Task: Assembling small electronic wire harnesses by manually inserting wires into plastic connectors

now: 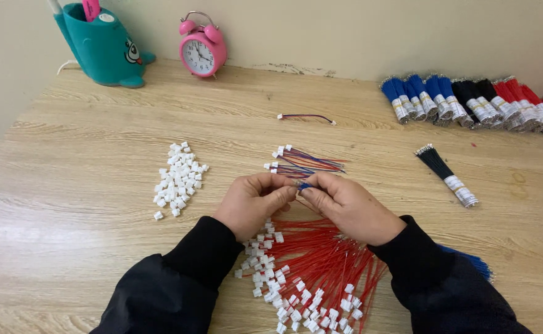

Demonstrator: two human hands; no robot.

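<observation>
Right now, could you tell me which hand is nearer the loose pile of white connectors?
Left. The left hand lies just right of the white connectors; the right hand is farther right.

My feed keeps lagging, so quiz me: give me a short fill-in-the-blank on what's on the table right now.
1. Both hands, left hand and right hand, pinch a small ____ wire end.
2. Under the wrists lie ____ wires with white connectors.
3. The alarm clock is ____.
4. The loose white connectors lie by the ____ hand.

Answers: blue; red; pink; left
</observation>
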